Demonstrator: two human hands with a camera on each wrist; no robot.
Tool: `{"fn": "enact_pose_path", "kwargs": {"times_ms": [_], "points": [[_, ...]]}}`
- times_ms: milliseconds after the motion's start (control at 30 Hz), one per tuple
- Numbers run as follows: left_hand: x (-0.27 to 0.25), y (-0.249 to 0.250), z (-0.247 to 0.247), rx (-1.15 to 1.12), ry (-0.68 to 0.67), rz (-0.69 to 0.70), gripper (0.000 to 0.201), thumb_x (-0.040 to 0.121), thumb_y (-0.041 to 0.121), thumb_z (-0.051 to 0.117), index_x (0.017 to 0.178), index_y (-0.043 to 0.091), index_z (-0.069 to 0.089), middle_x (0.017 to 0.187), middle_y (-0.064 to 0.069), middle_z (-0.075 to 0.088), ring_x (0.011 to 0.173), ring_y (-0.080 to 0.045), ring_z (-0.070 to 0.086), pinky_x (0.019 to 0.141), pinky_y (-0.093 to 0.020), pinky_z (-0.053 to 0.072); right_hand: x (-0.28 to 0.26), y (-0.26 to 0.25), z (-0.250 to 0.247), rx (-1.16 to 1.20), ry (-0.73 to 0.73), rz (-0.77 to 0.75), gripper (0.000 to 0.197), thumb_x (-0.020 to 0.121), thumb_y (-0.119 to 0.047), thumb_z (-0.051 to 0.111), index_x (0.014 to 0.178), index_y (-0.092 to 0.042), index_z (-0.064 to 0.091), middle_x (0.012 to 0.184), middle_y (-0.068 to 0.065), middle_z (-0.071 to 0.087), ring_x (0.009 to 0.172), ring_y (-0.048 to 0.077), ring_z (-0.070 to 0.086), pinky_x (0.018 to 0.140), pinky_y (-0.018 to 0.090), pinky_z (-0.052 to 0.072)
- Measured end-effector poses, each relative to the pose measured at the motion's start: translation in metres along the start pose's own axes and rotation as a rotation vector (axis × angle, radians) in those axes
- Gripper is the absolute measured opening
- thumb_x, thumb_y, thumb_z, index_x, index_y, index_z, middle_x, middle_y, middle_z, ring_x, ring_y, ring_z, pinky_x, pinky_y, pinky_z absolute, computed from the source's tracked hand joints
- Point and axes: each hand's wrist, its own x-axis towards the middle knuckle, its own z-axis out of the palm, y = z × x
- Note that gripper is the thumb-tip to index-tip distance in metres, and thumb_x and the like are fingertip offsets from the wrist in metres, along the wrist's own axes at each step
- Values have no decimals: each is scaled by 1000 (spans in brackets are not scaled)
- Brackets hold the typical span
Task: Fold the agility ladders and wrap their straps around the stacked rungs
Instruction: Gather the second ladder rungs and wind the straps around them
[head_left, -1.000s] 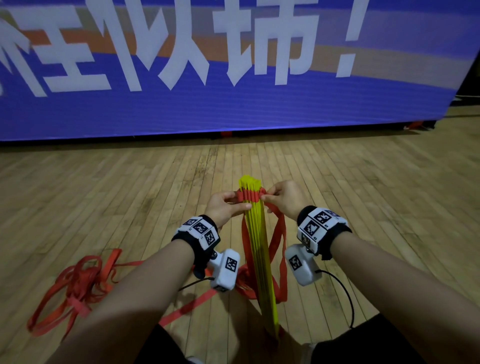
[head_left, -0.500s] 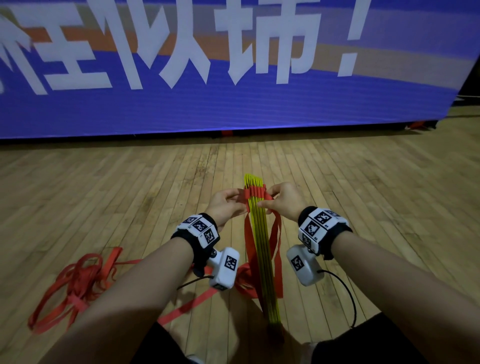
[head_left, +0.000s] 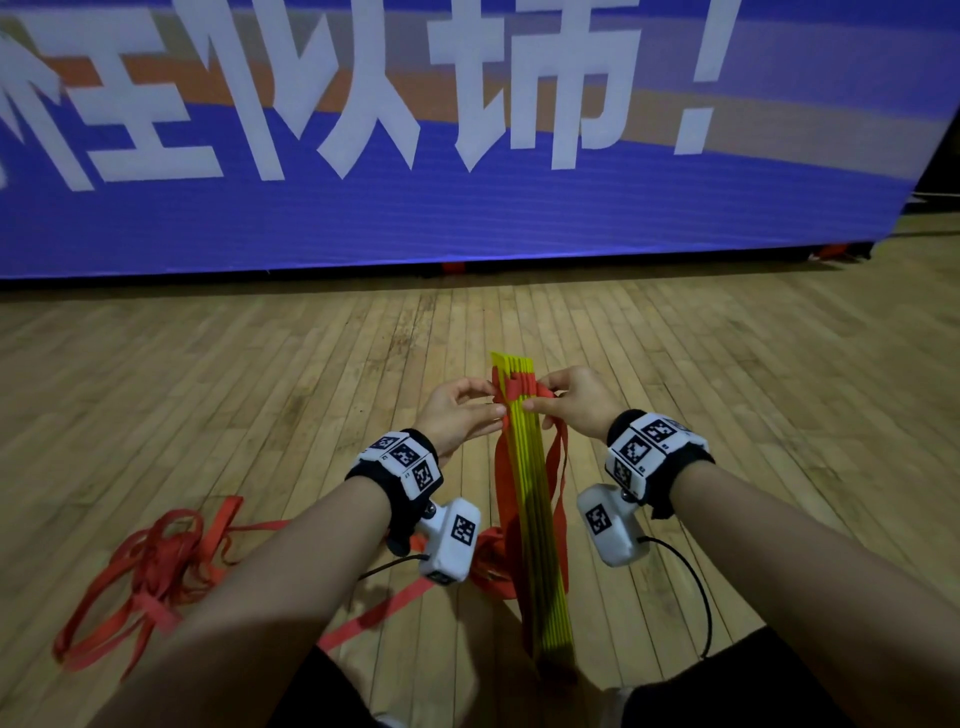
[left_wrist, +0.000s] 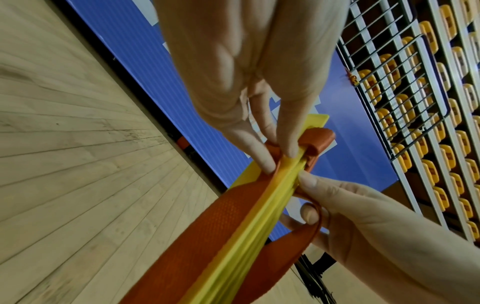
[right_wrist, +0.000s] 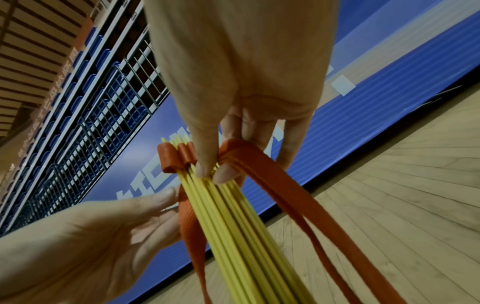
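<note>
head view shows the stacked rungs standing on edge between the two forearms, low end on the wooden floor, top end between the hands. the left hand has fingers curled, and its fingertips pinch the strap against the side of the stack near the top. the right hand is curled too; thumb and forefinger pinch the yellow edges and the red loops that come over them. a second ladder's straps lie in a loose red heap on the floor, to the left, well apart.

the rungs are thin flat plastic slats, smooth and bright yellow, long and narrow. i judge they are light and rather stiff, but as a bundle they can slide on each other and fan out, because the faces look slippery. the strap is woven webbing with a rough ribbed texture, soft and limp, so it hangs in loops down both sides and gives good friction to the fingers.

the best hold seems to be across the flat sides of the stack, near the strap loops, squeezing all slats together, while the other hand pulls the webbing tight around it.
</note>
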Motion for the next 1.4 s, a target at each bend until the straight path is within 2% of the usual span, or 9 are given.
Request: {"fn": "enact_pose_path", "kwargs": {"times_ms": [200,367,433,567,667,833,967,1167,1400], "points": [[2,-3,4,51,40,16,19,85,-13,59,86,5,56,109,-10,60,78,-16,69,71,-24,59,-1,0,0,3,-28,3,9,83,-24,72,90,-20,67,71,-4,65,52,-1,56,72,25,49],[5,-5,0,132,75,81,30,80,-12,66,85,11,48,97,-5,61,67,-9,68,62,-23,58,0,-1,-1,2,-70,-14,9,85,-22,69,79,-27,65,70,0,65,59,5,58,71,26,49],[5,-5,-3,160,53,88,37,79,-8,69,95,17,48,98,-2,61,76,-9,67,66,-24,57,1,-1,-3,-3,-93,-23,10,85,-20,68,79,-26,65,76,2,67,59,5,59,71,26,50],[3,-1,-5,257,-94,80,47,83,-2,67,124,15,51,119,-1,61,118,-17,54,99,-34,46,0,-2,-5,-2,-129,-25,13,86,-18,67,99,-15,67,78,-3,65,53,-2,57,69,19,48],[2,1,-5,194,-131,32,51,85,-5,62,130,12,46,117,-4,62,111,-16,58,93,-28,50,0,-3,-4,-26,-120,-6,19,86,-19,67,104,-13,67,77,-3,65,56,1,58,74,24,49],[7,-3,-3,157,-1,47,49,81,-8,66,121,11,43,112,-9,59,105,-23,59,83,-28,53,3,0,-1,-81,-13,-5,6,86,-22,68,86,-16,69,64,-2,63,51,-1,57,60,18,41],[10,-6,-3,187,88,54,53,76,-2,75,120,8,47,116,-15,58,108,-29,60,91,-43,53,0,-2,0,-121,-16,-38,11,92,-17,61,82,-17,67,62,-4,63,49,-5,56,55,11,35],[14,-9,-2,243,182,66,68,69,5,83,129,1,51,115,-14,62,104,-28,64,87,-46,56,-4,-11,-4,-99,-164,1,10,85,-27,70,84,-17,68,65,-5,65,67,4,60,68,20,45],[11,-6,-1,222,143,60,55,70,3,82,117,4,54,98,-3,62,97,-24,66,80,-36,58,-1,-5,1,-106,10,-7,16,85,-25,69,86,-9,71,56,-5,59,47,-3,54,50,9,34]]}}
